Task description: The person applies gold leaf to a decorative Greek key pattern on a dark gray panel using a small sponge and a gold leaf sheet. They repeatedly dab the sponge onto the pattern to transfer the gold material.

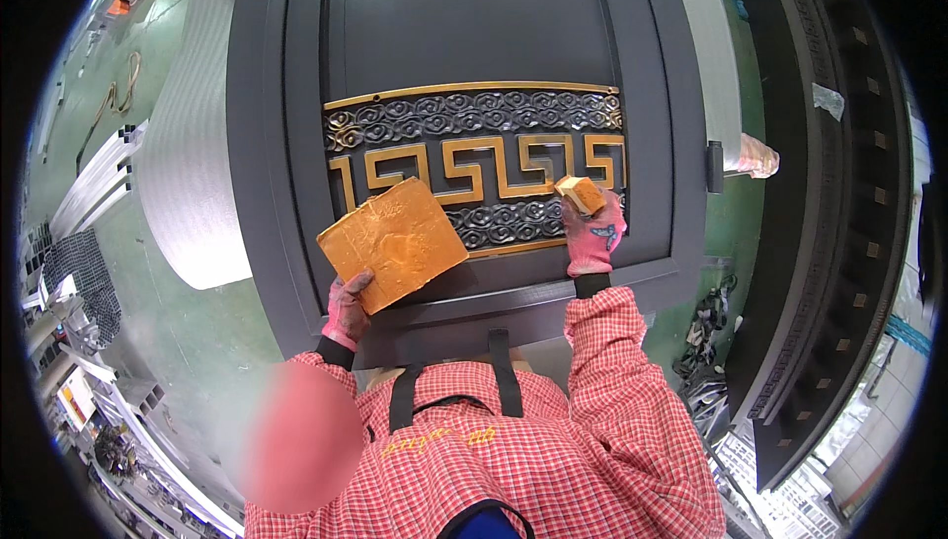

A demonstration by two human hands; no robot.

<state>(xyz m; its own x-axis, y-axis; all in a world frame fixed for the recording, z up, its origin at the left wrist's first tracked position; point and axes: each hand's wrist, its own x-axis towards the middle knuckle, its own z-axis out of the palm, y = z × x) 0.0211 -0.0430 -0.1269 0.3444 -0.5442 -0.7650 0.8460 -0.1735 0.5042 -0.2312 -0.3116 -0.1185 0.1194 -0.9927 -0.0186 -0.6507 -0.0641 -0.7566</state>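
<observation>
In a pink glove, my left hand (348,310) grips the lower corner of a square board (405,238) coated with gold paint. The board is tilted above the lower left of a dark grey panel door (464,21). My right hand (594,233), also gloved in pink, pinches a small sponge block (581,194) with gold paint on it. That block is at the right end of the raised key-pattern band (476,172), whose ridges are gold. Rows of dark scrollwork (464,116) run above and below the band, the upper one gold at both ends. The board hides the band's lower left.
A pale ribbed sheet (188,174) lies left of the door on the green floor (232,317). Tall dark patterned panels (790,272) stand at the right. A plastic-wrapped roll end (756,158) juts out beside the door's right edge. Dark straps or cords (709,327) lie at the lower right.
</observation>
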